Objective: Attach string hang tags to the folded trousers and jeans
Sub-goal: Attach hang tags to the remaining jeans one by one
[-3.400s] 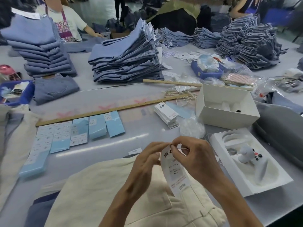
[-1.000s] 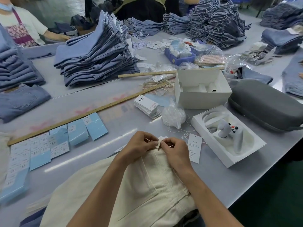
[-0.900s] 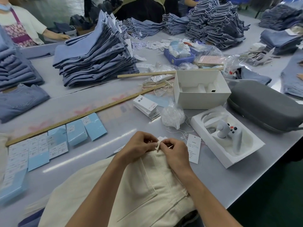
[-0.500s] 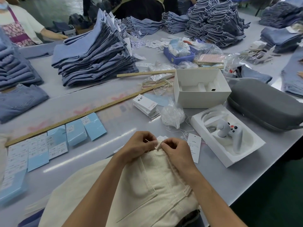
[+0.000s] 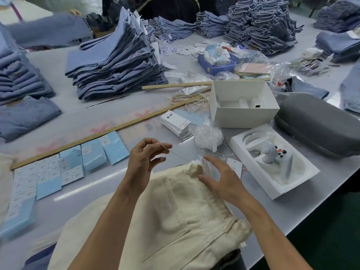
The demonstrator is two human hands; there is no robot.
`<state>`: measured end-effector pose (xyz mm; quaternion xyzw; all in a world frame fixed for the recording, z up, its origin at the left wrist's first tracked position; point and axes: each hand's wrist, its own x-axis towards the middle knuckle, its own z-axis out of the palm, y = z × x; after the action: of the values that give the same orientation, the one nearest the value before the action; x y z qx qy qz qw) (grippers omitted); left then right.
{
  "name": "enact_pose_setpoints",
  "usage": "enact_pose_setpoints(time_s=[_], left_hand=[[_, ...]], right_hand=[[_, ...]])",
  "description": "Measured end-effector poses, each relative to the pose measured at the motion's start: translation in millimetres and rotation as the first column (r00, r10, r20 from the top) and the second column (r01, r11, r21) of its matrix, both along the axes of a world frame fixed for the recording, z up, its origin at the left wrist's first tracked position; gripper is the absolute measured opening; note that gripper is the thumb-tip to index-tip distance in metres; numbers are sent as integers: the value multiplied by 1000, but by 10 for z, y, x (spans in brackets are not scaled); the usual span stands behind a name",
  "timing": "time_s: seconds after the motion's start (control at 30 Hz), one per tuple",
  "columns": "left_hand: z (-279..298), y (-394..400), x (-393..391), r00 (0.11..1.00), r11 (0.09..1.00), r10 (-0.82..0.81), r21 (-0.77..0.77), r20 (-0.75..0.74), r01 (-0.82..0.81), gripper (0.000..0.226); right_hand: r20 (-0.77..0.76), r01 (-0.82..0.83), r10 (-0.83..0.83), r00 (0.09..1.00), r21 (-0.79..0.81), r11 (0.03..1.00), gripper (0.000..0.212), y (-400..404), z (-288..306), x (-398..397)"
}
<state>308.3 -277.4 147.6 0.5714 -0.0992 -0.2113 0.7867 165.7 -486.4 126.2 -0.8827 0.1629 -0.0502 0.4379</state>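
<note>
Pinched between thumb and fingertip, a thin string point(image 5: 179, 156) runs taut from the left hand point(image 5: 143, 162), raised at the centre of the frame, down and right to the bunched belt loop point(image 5: 195, 169) at the top edge of the cream trousers point(image 5: 175, 211). The right hand point(image 5: 220, 178) is spread with fingers straight and relaxed, holding nothing, hovering just over the loop and the waistband; whether its fingertips touch the cloth I cannot tell. A white hang tag point(image 5: 234, 168) lies on the grey table point(image 5: 263, 217) just right of that hand, a fine cord trailing from it.

The head view is the only one. The trousers lie folded in the lower centre of the frame, waistband toward the right. Above them, centre right, sit a stack of spare tags point(image 5: 176, 123) and a clear bag of strings point(image 5: 207, 134). Stacks of folded blue jeans point(image 5: 116, 61) fill the upper left and the top of the frame. Light blue packets point(image 5: 91, 156) lie along a long wooden ruler point(image 5: 97, 134) at left. A white tray with a controller point(image 5: 276, 158) sits at right, below an open white box point(image 5: 243, 104).

As for handling, I judge the string light, limp and easy to lose, so a fingertip pinch near its free end suits it, with steady tension to keep it from slipping back out of the loop. The trousers look heavy and soft enough to stay put; the belt loop is the place to steady them. The card tag is stiff but creasable, best taken by its edge near the punched hole.
</note>
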Motion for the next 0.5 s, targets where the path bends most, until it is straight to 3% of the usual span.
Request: enact_pose_setpoints(time_s=[0.07,0.13,0.27,0.37,0.5], left_hand=[[-20,15,-1,1000,999,28,46,12,-28,7],[-43,9,-21,999,997,42,72,2,-42,6],[-76,-22,-78,997,996,69,67,-38,-66,6],[-92,-53,-104,997,996,65,65,-43,-63,4],[-105,-100,-119,997,997,60,59,-42,-58,5]], right_hand=[[-48,5,-4,999,20,1000,52,-5,-28,-28],[-21,23,-25,999,-69,997,42,20,-46,-51],[161,124,-86,983,-245,961,18,18,-8,-72],[265,119,-20,964,-365,924,6,-30,118,-25],[146,5,55,988,-383,924,7,-136,359,129]])
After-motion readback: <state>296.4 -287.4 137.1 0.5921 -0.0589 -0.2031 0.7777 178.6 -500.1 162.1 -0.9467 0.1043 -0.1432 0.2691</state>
